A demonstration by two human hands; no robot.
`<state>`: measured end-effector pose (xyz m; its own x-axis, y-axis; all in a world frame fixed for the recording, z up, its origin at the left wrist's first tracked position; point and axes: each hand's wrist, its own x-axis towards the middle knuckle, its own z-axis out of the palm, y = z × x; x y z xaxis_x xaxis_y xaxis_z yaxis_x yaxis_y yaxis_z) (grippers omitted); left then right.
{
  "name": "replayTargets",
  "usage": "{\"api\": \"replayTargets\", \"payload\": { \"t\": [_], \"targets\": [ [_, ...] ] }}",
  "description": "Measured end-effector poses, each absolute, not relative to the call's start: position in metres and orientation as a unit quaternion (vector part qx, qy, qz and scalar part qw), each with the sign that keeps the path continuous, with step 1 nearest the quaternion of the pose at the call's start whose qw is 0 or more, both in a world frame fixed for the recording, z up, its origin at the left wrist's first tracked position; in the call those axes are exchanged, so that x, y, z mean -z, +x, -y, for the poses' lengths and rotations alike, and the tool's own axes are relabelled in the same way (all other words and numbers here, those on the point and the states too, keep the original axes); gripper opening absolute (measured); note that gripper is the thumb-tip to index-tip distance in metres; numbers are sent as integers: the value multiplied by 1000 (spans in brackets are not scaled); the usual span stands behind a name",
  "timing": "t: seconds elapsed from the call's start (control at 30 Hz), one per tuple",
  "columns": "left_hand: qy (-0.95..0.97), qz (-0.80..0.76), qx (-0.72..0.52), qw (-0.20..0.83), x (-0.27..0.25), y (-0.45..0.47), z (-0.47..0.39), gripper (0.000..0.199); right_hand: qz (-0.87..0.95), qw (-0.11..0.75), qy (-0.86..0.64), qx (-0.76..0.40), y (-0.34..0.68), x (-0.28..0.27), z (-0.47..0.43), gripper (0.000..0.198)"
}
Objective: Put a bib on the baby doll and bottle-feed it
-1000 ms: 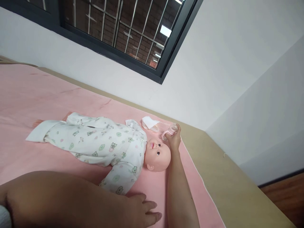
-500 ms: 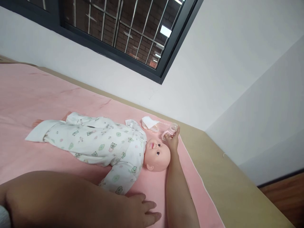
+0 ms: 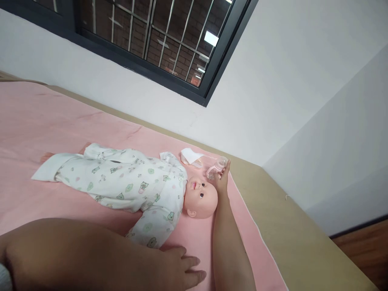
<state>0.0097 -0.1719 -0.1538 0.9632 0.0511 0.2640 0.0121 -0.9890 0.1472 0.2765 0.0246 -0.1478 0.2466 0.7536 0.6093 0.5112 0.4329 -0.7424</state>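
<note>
A bald baby doll (image 3: 201, 198) in a white printed outfit (image 3: 133, 182) lies on its back on the pink sheet (image 3: 75, 117), head to the right. Beyond its head is a clear baby bottle (image 3: 220, 163) with a pale pink handle, lying tilted. My right hand (image 3: 222, 182) reaches past the head, its fingers along the bottle's near side and the thumb close to its lower end; how firmly they grip is hard to see. Low in the view, my left hand (image 3: 184, 266) rests on the sheet by the doll's sleeve, holding nothing, fingers apart.
A white tissue in a clear wrapper (image 3: 191, 157) lies left of the bottle. The sheet covers a tan surface (image 3: 273, 210), whose bare strip runs along the right and back. A white wall (image 3: 242, 109) and a dark-framed barred window (image 3: 145, 64) rise behind.
My right thumb has drawn back slightly along the bottle's lower end. The bottle, the doll and my left hand have stayed where they were.
</note>
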Motion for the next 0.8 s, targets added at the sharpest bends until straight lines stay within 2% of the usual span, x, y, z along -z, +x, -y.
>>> {"api": "replayTargets", "payload": {
  "t": [0.3,0.43,0.6,0.67,0.8],
  "targets": [
    [989,41,-144,19,149,1,174,38,596,596,-524,-125,277,143,-20,103],
    [989,29,-138,46,144,2,173,37,574,598,-549,-105,276,139,-14,96],
    [989,44,-141,23,143,1,173,36,519,582,-625,-43,278,137,-10,80],
    [991,35,-126,33,143,0,173,36,493,549,-675,-11,283,138,-10,72],
    [992,29,-115,37,141,-3,173,39,477,411,-777,-1,293,144,-14,53]
  ]
}}
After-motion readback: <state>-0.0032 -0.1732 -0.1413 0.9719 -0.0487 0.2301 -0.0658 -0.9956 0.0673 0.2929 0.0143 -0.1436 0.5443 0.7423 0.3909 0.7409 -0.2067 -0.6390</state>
